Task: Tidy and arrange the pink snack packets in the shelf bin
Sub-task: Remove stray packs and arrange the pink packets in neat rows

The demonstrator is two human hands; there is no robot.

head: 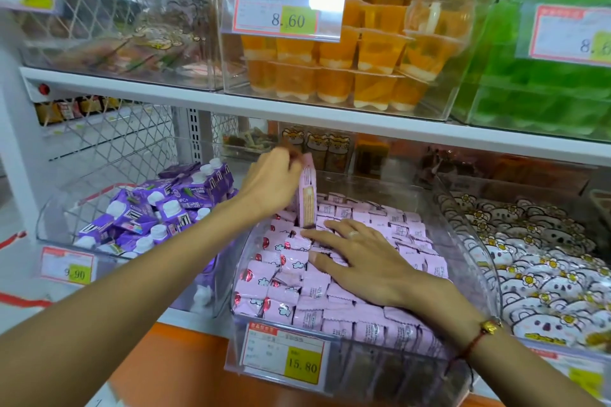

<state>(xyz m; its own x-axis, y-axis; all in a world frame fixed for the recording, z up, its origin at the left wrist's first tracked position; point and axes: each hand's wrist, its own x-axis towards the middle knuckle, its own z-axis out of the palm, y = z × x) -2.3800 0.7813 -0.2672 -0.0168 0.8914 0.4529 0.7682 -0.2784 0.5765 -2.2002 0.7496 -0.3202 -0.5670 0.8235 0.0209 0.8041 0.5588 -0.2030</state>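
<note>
Pink snack packets fill the clear shelf bin; we hold one packet upright above the back rows, pinched in our left hand, while our right hand presses flat on the pile. Next, we judge, comes slotting it into a row.

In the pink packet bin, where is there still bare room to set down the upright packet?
Bare bin floor shows along the back wall, behind the pink packets. Front and middle are packed tight. The left hand holds the upright packet; the right hand presses the pile.

Left hand pinching — right hand flat
</note>
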